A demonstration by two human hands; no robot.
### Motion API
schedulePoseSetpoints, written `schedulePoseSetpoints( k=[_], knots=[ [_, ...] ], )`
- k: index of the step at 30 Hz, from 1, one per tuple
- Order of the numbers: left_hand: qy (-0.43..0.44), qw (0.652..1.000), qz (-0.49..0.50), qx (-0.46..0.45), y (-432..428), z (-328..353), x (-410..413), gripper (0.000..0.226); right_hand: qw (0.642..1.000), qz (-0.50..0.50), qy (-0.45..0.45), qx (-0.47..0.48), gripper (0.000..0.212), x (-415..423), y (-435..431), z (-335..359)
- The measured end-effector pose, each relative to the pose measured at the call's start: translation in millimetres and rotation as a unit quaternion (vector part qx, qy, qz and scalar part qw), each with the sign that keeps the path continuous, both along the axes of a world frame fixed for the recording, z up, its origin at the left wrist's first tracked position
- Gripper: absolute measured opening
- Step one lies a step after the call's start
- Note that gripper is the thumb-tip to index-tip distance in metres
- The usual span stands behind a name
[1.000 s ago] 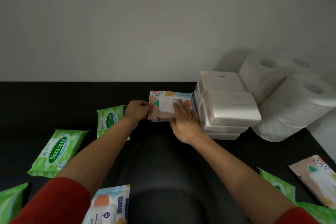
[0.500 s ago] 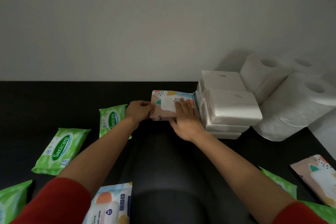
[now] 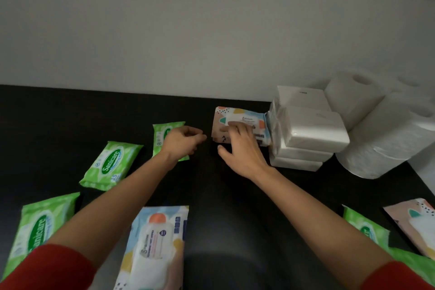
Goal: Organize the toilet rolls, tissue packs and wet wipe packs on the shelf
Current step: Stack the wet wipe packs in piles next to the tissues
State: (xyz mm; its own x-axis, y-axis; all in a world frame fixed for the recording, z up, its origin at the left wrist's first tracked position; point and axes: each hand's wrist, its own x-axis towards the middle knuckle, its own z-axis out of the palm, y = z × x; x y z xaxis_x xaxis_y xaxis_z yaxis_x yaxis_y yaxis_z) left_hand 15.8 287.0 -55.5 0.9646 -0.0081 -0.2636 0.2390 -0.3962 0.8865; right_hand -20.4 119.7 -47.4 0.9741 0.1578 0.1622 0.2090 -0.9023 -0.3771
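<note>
A pink patterned wet wipe pack [image 3: 237, 117] lies on the black shelf [image 3: 58, 113], its right end against a stack of white tissue packs [image 3: 313, 132]. My right hand [image 3: 242, 148] rests with flat fingers on the pack's near side, thumb spread off it. Just left of the pack, my left hand [image 3: 182, 141] hovers clear of it, loosely curled and holding nothing. White toilet rolls [image 3: 386, 139] are piled at the far right against the wall.
Green Sanicare packs lie scattered: one [image 3: 162, 130] partly under my left hand, one [image 3: 110, 165] further left, one [image 3: 40, 226] near left, one [image 3: 364, 228] near right. A blue-and-white wipe pack [image 3: 157, 242] lies near centre. Another pink patterned pack [image 3: 416, 223] sits at the right edge.
My left hand has let go of the patterned pack's left end and drawn back leftward. The right hand's fingers stay on the pack, which sits against the tissue stack.
</note>
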Motion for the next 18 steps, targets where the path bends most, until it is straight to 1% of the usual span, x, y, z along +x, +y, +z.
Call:
schedulePoseSetpoints(
  k=[2,4,11,14,18],
  knots=[
    [0.008,1.000,-0.021,-0.001,12.2,2.6,-17.6,0.023,1.000,0.021,-0.001,0.019,0.046,-11.1,9.6,-0.8],
    [0.016,0.999,-0.037,0.012,25.2,0.8,-35.1,0.020,0.998,0.042,0.022,0.034,0.042,-22.0,18.8,-2.2],
    [0.006,0.995,-0.060,0.076,60.5,-13.6,-83.6,0.019,0.979,0.079,0.174,0.066,0.027,-55.3,51.7,-18.8],
    [0.003,0.988,-0.087,0.130,73.9,-19.2,-99.7,0.026,0.970,0.085,0.218,0.062,0.032,-71.4,62.5,-26.1],
    [0.012,0.969,-0.116,0.216,94.9,-26.8,-113.0,0.040,0.963,0.094,0.250,0.045,0.047,-84.1,73.8,-28.9]
  ],
)
